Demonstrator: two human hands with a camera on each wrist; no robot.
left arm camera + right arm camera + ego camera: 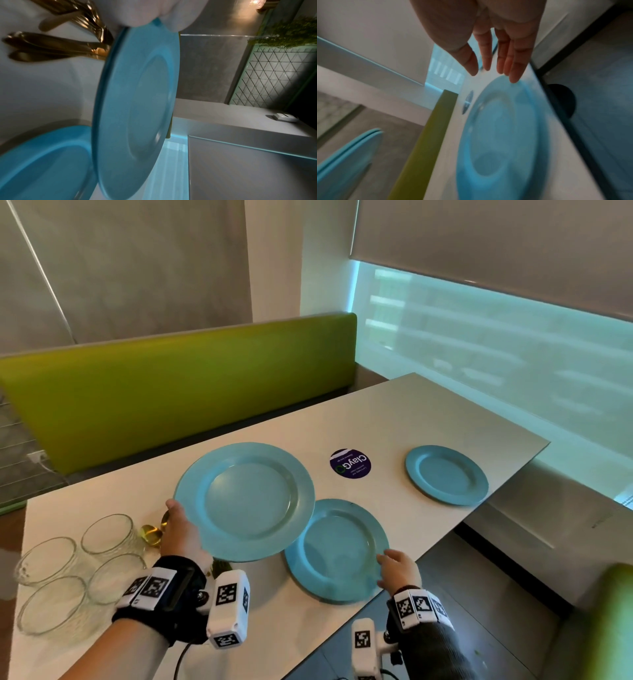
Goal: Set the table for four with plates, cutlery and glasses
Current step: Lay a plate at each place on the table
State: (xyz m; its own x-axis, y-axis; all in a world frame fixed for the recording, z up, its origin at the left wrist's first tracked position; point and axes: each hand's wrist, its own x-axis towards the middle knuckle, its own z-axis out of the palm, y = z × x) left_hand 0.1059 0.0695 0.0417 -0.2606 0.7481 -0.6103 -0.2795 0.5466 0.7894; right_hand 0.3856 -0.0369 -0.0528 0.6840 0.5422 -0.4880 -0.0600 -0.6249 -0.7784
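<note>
My left hand (180, 534) grips the near rim of two stacked blue plates (245, 501), thumb on top, holding them tilted above the white table (428, 412); the doubled edge shows in the right wrist view. My right hand (399, 571) hovers with fingers (513, 63) straight and slightly spread over the near-right rim of a third blue plate (337, 549) lying flat by the table's edge, though blur hides whether they touch it. A fourth plate (447, 474) sits farther along the same edge, beyond a round purple sticker (350, 464). Four clear glasses (73, 570) cluster at the table's left end, with gold cutlery (56, 44) lying beneath my left hand. A green bench (178, 392) runs behind.
</note>
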